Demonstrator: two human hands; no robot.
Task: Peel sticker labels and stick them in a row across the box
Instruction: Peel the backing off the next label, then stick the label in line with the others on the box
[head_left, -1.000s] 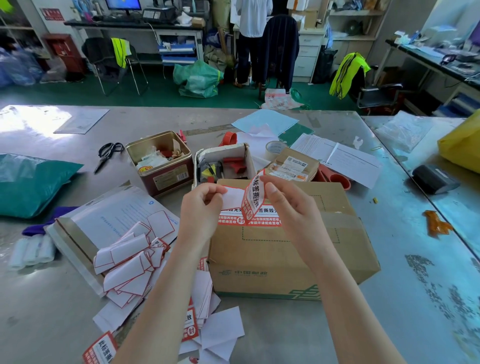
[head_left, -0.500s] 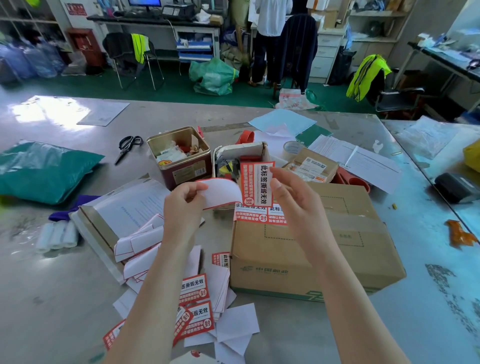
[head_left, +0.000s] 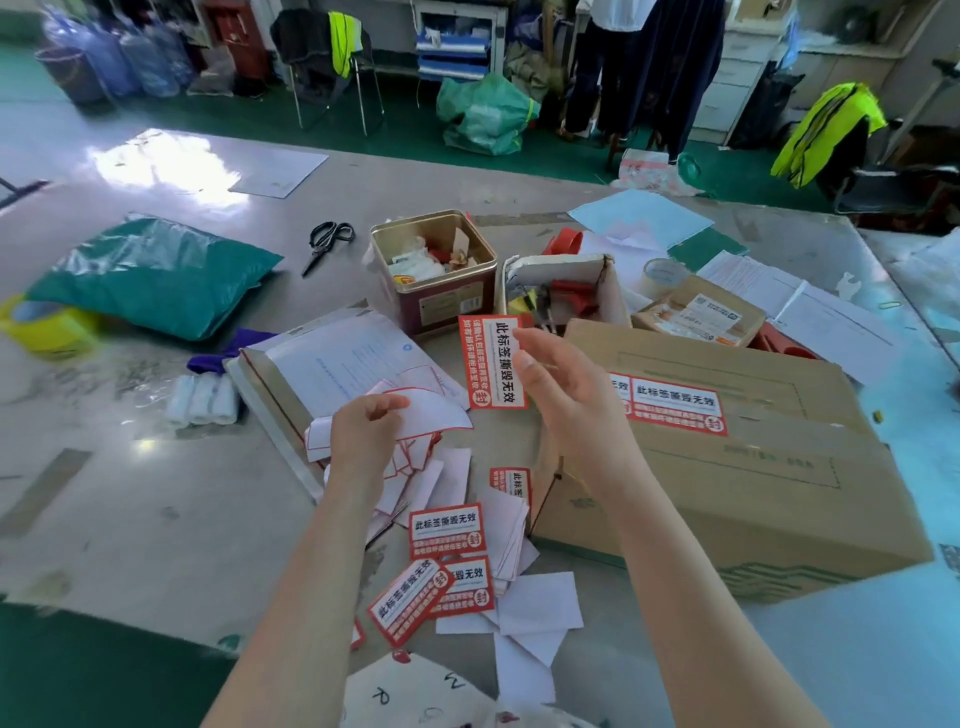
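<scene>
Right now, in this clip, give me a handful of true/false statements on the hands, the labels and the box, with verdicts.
1. The right hand holds a peeled red label in the air. True.
2. The left hand is empty. False: it pinches a white backing sheet.
3. The cardboard box has no labels on it. False: stuck labels already sit on its top.
4. Scissors lie on the table left of the red tin. True.
5. Unpeeled labels lie on the table near the box. True.

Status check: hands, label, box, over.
Right hand pinches peeled label, left of box. Left hand holds backing. Two labels on box. Path clear.
</scene>
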